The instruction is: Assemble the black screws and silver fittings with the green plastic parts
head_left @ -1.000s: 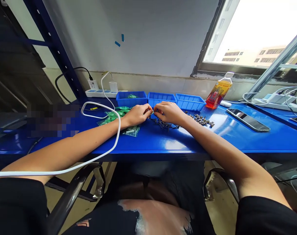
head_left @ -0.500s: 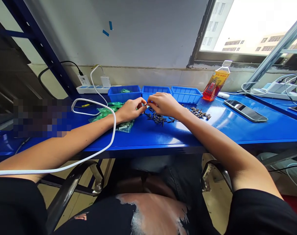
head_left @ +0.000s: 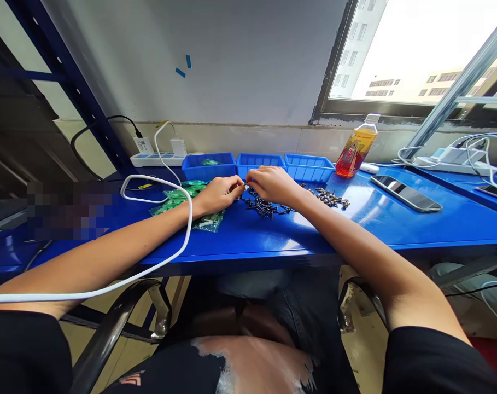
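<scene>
My left hand (head_left: pixel 218 193) and my right hand (head_left: pixel 273 185) meet fingertip to fingertip over the blue table (head_left: pixel 355 230). Both are pinched on a small metal part, too small to name. Just below them lies a heap of dark screws (head_left: pixel 264 206). A second heap of silvery screws (head_left: pixel 331 198) lies to the right of my right wrist. Green plastic bags (head_left: pixel 178 197) lie under and left of my left hand.
Three blue bins (head_left: pixel 259 161) stand in a row behind my hands. An orange drink bottle (head_left: pixel 355 148), a phone (head_left: pixel 405 193), power strips (head_left: pixel 158 158) and a white cable (head_left: pixel 182 235) across my left forearm are also here. A chair arm (head_left: pixel 121 323) is below.
My hands have stayed pinched together over the dark screws. The view shifted slightly as my head moved.
</scene>
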Demonstrator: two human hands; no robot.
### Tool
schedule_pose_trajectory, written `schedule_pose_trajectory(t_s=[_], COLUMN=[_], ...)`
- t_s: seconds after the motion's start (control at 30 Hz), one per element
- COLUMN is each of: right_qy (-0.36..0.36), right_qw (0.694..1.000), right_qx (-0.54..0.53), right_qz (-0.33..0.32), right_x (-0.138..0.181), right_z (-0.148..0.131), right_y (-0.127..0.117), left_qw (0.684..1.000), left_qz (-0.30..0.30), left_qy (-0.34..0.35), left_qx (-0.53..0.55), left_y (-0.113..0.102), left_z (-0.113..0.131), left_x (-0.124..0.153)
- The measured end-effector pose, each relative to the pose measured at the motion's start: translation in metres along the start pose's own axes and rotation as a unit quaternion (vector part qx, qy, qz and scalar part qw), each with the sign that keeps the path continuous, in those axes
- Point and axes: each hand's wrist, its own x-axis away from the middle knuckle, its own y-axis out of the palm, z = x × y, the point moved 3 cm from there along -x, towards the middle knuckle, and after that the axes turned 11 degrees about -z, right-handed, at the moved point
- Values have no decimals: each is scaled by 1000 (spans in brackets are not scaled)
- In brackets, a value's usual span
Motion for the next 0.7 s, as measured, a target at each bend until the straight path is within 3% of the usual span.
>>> schedule_pose_trajectory(t_s=[0.43, 0.7], right_qy=[9, 19], right_qw=[1000, 999], right_qx=[17, 26], right_qz=[4, 8], right_x=[-1, 1], right_z=[0, -1], right_y=[-1, -3], left_qw=[998, 998], left_qz=[61, 57], left_qy=[3, 14], left_qx=[17, -9], left_y=[-2, -2], left_z=[2, 2], left_x=[2, 2])
